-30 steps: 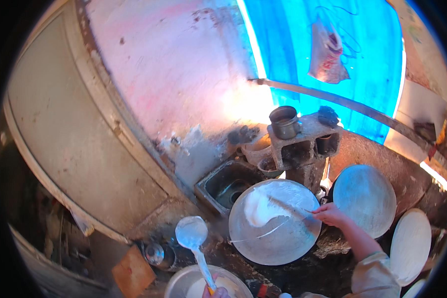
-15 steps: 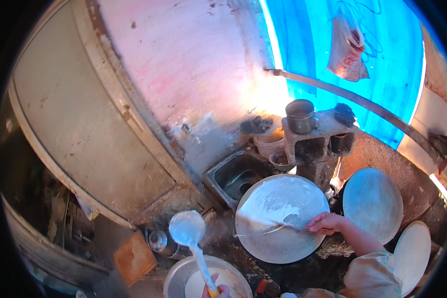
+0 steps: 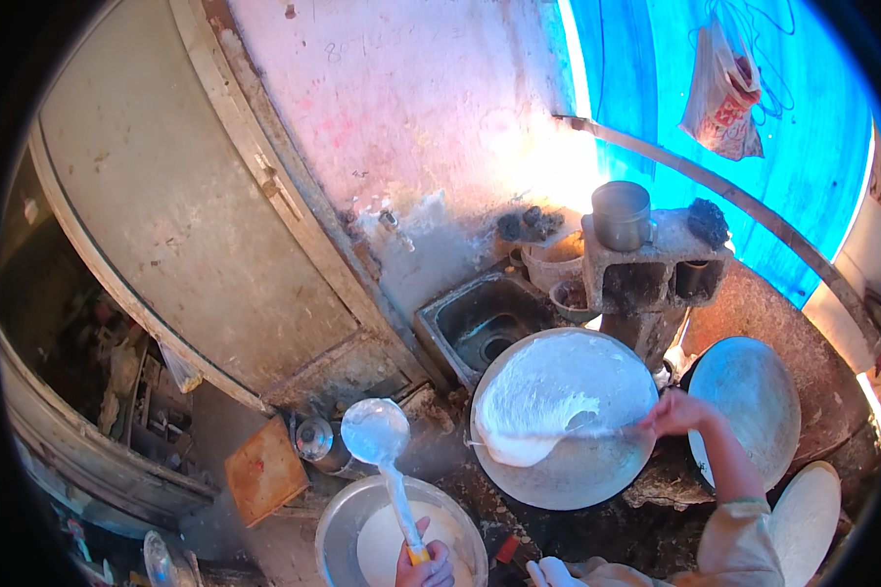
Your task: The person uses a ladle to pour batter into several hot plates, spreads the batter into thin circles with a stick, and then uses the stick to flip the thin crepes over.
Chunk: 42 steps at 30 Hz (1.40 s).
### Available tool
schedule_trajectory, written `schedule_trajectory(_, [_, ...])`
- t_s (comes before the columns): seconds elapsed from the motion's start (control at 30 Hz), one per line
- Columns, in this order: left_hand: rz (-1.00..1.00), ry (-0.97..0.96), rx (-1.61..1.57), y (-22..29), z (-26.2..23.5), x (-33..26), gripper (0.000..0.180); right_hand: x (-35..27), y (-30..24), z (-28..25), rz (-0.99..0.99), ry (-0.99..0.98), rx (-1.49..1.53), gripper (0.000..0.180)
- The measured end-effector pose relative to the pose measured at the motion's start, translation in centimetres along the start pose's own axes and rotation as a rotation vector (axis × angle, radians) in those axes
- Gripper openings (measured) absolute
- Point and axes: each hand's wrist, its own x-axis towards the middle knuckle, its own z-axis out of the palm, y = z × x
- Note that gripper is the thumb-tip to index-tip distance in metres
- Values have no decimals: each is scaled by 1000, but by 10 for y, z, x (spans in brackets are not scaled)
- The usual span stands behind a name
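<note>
My left hand [image 3: 425, 565] is wrapped round the yellow end of a ladle [image 3: 376, 432]. White batter coats the ladle's round bowl and shaft, held above a large metal basin [image 3: 331, 533] with white batter [image 3: 372, 548] inside. On the right, my right hand [image 3: 677, 413] grips one end of a thin stick [image 3: 612, 431], partly smeared by motion. The stick lies across a large round griddle [image 3: 568, 489], from near its left rim to its right rim. A white batter layer [image 3: 558, 382] covers the griddle's far part, with an uneven near edge.
A second round pan [image 3: 744, 411] stands right of the griddle, and a pale disc [image 3: 806, 523] leans nearer. Behind are a sink [image 3: 460, 323], a concrete block [image 3: 646, 245] and a metal pot [image 3: 622, 217]. A brown square board [image 3: 266, 470] lies left of the basin.
The batter layer on the griddle has spread wider, toward the right and the near left. My right hand has moved right and slightly away with the stick. The view has shifted somewhat.
</note>
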Motion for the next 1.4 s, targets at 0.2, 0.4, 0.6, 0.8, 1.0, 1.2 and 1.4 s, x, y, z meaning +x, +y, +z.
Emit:
schedule_trajectory(0.2, [-32, 36, -49, -13, 14, 26, 24, 50, -39, 52, 305, 7, -121, 24])
schedule_trajectory(0.4, [-209, -52, -342, -20, -10, 11, 46, -77, -15, 18, 351, 67, 28, 24])
schedule_trajectory(0.6, [-416, 403, -505, -10, -8, 3, 37, -66, 9, 96, 308, 422, 323, 20])
schedule_trajectory(0.8, [-285, 3, -427, 11, -55, -48, 43, -35, -9, 241, 196, 342, 511, 33])
schedule_trajectory(1.0, [-284, 25, -412, 27, -76, -76, 55, 53, 26, 396, -31, 761, 383, 20])
schedule_trajectory(1.2, [-264, 9, -541, 44, -129, -105, 56, -26, 32, 370, 327, 839, 389, 12])
schedule_trajectory(1.4, [-331, -61, -490, 34, -131, -92, 33, -6, 104, 347, -218, 1223, -25, 23])
